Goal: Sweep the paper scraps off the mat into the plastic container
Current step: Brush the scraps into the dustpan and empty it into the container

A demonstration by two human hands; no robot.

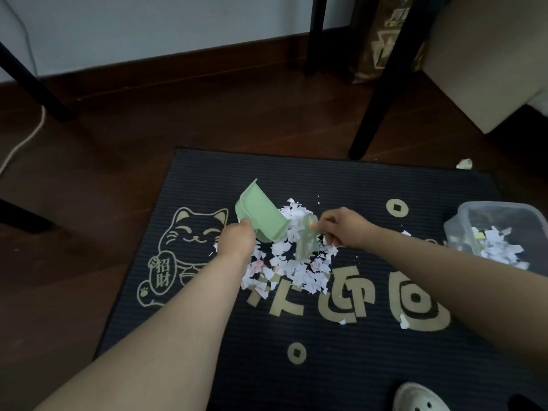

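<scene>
A dark ribbed mat [225, 336] with a gold cat print lies on the wooden floor. A heap of white paper scraps [293, 265] sits in its middle. My left hand [237, 240] grips a small green dustpan [261, 216], tilted up at the heap's left edge. My right hand [345, 226] holds a small green brush [307, 238], blurred, over the scraps. A clear plastic container [501, 229] with scraps inside stands at the mat's right edge.
Black table legs [382, 93] stand beyond the mat, one at its far edge. A beige cabinet [486, 60] is at the back right. Stray scraps [404, 322] lie on the mat's right part, one on the floor [464, 164]. A white shoe [421, 398] shows at the bottom.
</scene>
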